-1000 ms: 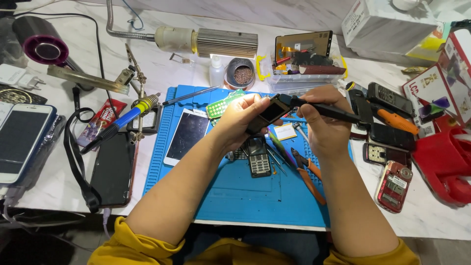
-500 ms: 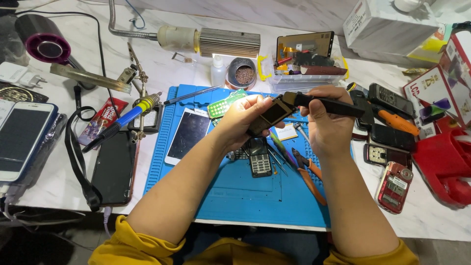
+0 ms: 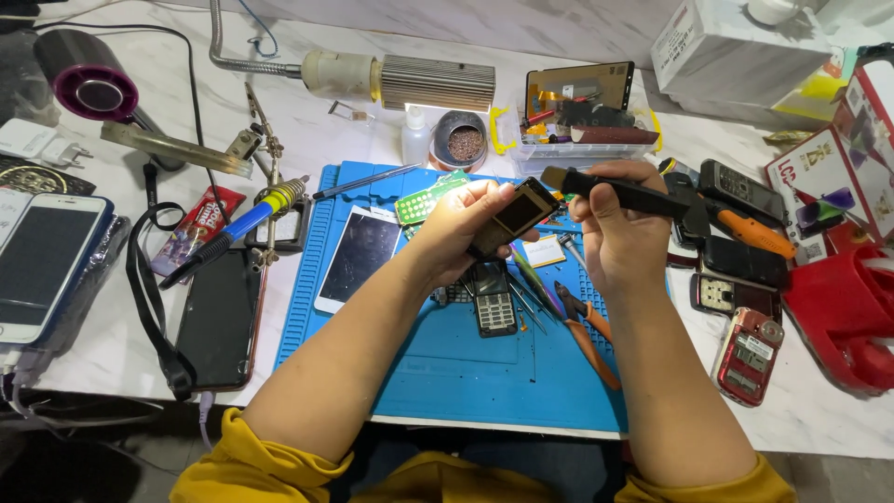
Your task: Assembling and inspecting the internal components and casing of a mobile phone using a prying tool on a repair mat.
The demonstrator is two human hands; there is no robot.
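Your left hand point(image 3: 461, 228) holds a small dark phone part point(image 3: 514, 216) up above the far half of the blue mat point(image 3: 447, 373), its fingers clamped around the part's near end so that the gold-edged face tilts toward you. Your right hand point(image 3: 619, 233) has its fingers wrapped tight around the handle of a black brush point(image 3: 615, 191), whose tip touches or sits just beside the far corner of the part. By the look of it you are in the cleaning stage, brushing a corner of the part, and the next move seems to call for light, short strokes while the left hand keeps the part steady and turns it to offer another edge. Under your hands on the mat lie a small keypad phone point(image 3: 492, 298), a white-framed phone with a dark screen point(image 3: 358, 256) to the left, and orange-handled pliers point(image 3: 587, 331) to the right. The white marble-look worktop point(image 3: 307, 126) is crowded: a soldering iron point(image 3: 237, 228) in its stand and a dark phone point(image 3: 219, 321) on the left, a ribbed lamp point(image 3: 410, 79) on a bendy neck at the far side, a heap of old phones point(image 3: 736, 233) and a red handset point(image 3: 747, 354) on the right. Of the room nothing shows beyond the worktop and its clutter.
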